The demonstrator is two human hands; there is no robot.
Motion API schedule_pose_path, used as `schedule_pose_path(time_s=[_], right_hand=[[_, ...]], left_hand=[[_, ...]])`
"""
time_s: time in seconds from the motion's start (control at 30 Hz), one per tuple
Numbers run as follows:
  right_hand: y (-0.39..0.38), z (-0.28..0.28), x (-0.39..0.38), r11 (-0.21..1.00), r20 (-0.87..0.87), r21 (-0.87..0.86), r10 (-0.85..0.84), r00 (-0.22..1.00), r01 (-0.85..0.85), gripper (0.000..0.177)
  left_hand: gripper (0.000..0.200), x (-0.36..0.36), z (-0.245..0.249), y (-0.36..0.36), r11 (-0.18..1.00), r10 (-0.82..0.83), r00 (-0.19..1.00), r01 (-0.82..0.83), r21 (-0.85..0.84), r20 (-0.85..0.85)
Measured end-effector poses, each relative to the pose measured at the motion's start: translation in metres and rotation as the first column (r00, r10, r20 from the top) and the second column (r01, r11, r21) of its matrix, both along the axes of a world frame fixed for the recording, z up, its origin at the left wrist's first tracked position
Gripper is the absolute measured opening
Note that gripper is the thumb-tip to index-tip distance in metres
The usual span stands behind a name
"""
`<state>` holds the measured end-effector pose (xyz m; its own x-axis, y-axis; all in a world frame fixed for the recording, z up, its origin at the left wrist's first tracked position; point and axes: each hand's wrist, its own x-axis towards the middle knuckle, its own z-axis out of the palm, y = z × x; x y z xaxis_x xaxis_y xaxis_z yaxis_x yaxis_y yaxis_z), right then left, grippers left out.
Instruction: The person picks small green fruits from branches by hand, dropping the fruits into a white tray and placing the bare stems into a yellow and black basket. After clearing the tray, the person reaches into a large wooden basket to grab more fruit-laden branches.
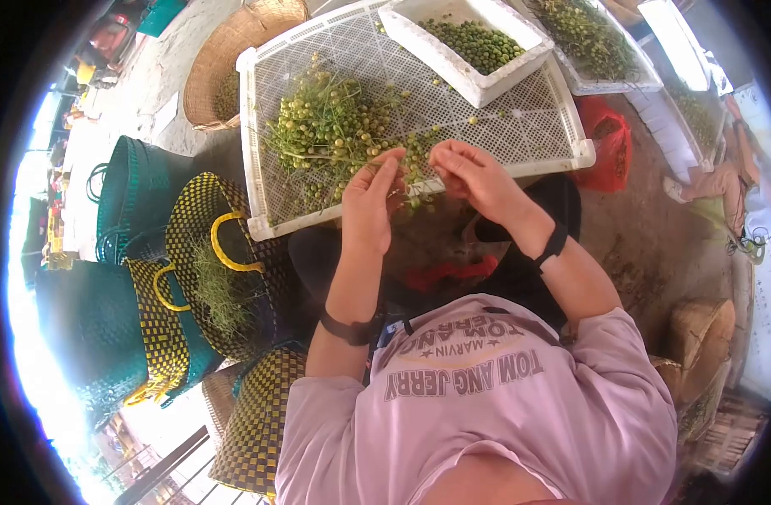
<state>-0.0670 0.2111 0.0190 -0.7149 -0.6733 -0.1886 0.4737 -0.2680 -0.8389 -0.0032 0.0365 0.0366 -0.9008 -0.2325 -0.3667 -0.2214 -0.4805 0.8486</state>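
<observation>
My left hand [373,198] is closed in a pinch on a thin green sprig with small round berries [415,160] at the near side of a white mesh tray [528,139]. Close by on the right, my right hand [479,181] has thumb and forefinger pressed together; whatever they grip is too small to make out. Beyond my left hand, a heap of berry sprigs [335,118], green to yellowish, lies on the tray. Loose berries are scattered over the mesh. A white foam box [453,74] on the tray's far right holds plucked green berries [478,46].
On the left stand a yellow-and-black woven bag [183,215] with bare green stalks [221,290] and a green woven basket [137,189]. A wicker basket [204,63] touches the far left. To the right are a red plastic bag [606,147] and another sprig-filled box [591,42].
</observation>
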Motion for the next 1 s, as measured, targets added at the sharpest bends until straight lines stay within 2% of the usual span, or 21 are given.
schedule_pose_path(time_s=[0.03, 0.1, 0.23, 0.3, 0.33, 0.4, 0.53, 0.6, 0.63, 0.7, 0.83, 0.9, 1.0], right_hand=[[0.005, 0.0, -0.001, 1.0, 0.0, 0.002, 0.002, 1.0, -0.002, 0.015], [0.012, -0.001, -0.002, 0.996, 0.133, -0.082, 0.036, 0.99, -0.025, 0.017], [0.009, 0.003, 0.015, 0.997, 0.065, -0.025, 0.075, 0.995, -0.074, 0.018], [0.001, 0.011, 0.024, 0.985, -0.251, 0.164, -0.012, 0.968, 0.055, 0.022], [-0.001, 0.009, 0.026, 0.985, -0.25, 0.164, -0.015, 0.968, 0.057, 0.022], [-0.004, 0.003, 0.028, 0.941, -0.456, 0.312, 0.03, 0.89, 0.128, 0.022], [-0.008, -0.009, 0.033, 0.946, -0.434, 0.275, -0.034, 0.9, 0.169, 0.019], [-0.006, -0.006, 0.037, 0.985, -0.223, 0.146, -0.056, 0.973, 0.09, 0.018], [-0.004, -0.01, 0.036, 0.986, -0.22, 0.145, -0.052, 0.974, 0.086, 0.018], [-0.002, -0.023, 0.032, 0.986, 0.178, -0.147, -0.054, 0.982, 0.081, 0.019], [-0.009, -0.031, 0.033, 0.978, 0.183, -0.203, -0.005, 0.983, 0.043, 0.02], [-0.019, -0.027, 0.039, 0.998, 0.13, -0.051, -0.036, 0.991, 0.043, 0.019], [-0.023, -0.029, 0.036, 1.0, 0.031, -0.01, 0.013, 0.999, -0.013, 0.021]], left_hand=[[0.022, -0.002, -0.001, -0.001, 1.0, 0.002, 1.0, -0.002, 0.002, 0.0], [0.022, -0.005, -0.003, -0.004, 0.994, 0.024, 0.998, -0.019, 0.108, -0.052], [0.022, -0.007, 0.0, 0.003, 0.989, 0.025, 0.998, -0.017, 0.144, -0.054], [0.022, -0.008, 0.0, 0.007, 0.993, 0.04, 0.996, -0.031, 0.117, -0.081], [0.022, -0.008, 0.0, 0.007, 0.993, 0.038, 0.996, -0.029, 0.116, -0.08], [0.022, -0.007, 0.001, 0.008, 0.993, 0.035, 0.997, -0.027, 0.114, -0.067], [0.024, -0.006, -0.005, 0.005, 0.993, 0.067, 0.996, -0.061, 0.099, -0.063], [0.025, -0.004, -0.011, 0.002, 0.986, 0.075, 0.992, -0.06, 0.154, -0.097], [0.025, -0.004, -0.012, -0.001, 0.986, 0.079, 0.992, -0.064, 0.152, -0.094], [0.026, -0.005, -0.012, -0.005, 0.943, 0.198, 0.98, -0.19, 0.272, -0.003], [0.025, -0.005, -0.015, -0.008, 0.935, 0.16, 0.987, -0.143, 0.325, -0.027], [0.025, -0.006, -0.013, -0.006, 0.931, 0.167, 0.986, -0.157, 0.329, 0.0], [0.026, -0.006, -0.013, -0.006, 0.94, 0.159, 0.987, -0.148, 0.307, -0.011]])
